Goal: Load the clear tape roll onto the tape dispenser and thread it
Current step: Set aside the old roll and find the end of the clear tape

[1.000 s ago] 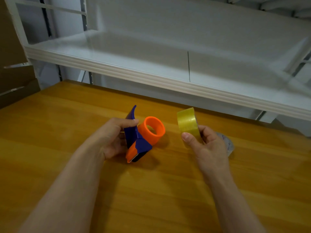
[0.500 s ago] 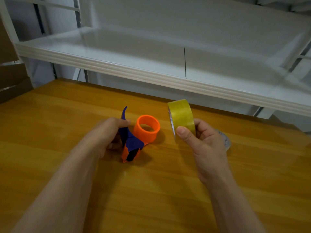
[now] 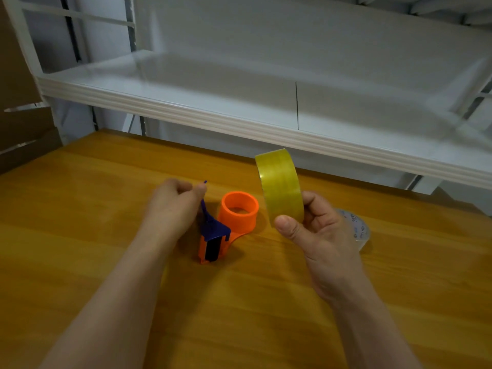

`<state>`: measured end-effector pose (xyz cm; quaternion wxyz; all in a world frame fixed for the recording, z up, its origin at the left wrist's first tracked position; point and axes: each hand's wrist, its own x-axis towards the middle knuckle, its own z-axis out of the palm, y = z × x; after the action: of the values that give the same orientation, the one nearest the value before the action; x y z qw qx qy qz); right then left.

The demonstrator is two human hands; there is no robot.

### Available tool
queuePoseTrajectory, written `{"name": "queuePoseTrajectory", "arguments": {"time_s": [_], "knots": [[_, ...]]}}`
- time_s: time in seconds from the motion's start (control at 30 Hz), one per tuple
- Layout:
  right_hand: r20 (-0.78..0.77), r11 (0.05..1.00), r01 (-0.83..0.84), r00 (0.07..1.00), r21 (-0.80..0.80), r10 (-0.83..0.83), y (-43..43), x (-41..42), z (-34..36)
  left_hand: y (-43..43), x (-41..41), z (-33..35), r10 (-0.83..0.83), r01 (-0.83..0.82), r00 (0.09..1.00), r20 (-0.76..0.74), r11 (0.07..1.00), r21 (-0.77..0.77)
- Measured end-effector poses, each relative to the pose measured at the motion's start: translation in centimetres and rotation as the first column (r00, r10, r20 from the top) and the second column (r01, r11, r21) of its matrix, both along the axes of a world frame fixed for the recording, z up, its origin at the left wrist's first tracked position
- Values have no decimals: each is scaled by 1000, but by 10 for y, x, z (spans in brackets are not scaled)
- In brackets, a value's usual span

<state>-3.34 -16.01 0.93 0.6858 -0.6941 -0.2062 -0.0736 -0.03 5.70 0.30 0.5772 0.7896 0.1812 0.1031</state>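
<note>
The long wooden table (image 3: 266, 315) carries it all. Above it the right hand (image 3: 319, 235) clamps thumb and fingers on a yellowish translucent tape roll (image 3: 281, 187), held upright just right of the orange-and-purple plastic tape dispenser (image 3: 213, 235), whose orange hub (image 3: 238, 210) stands empty. The left hand (image 3: 173, 206) pinches the dispenser's thin purple handle. A smaller clear roll (image 3: 358, 229) lies flat behind the right hand. If that clear one is wanted, I'd fear the wrong roll gets loaded; the light pinch could also let the dispenser tip.
</note>
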Motion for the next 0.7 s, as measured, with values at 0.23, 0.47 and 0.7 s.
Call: {"name": "queuePoseTrajectory", "arguments": {"time_s": [0.23,0.47,0.7], "knots": [[61,996,2,998,-92,4,-1,0,-2,-27,-29,31,-417,515,854,312,764,-389],[39,983,-53,997,-175,61,2,0,-5,-46,-31,27,-398,522,853,338,653,-549],[67,987,42,997,-154,-32,-2,2,-4,-52,-28,18,-445,570,821,356,673,-471]]}}
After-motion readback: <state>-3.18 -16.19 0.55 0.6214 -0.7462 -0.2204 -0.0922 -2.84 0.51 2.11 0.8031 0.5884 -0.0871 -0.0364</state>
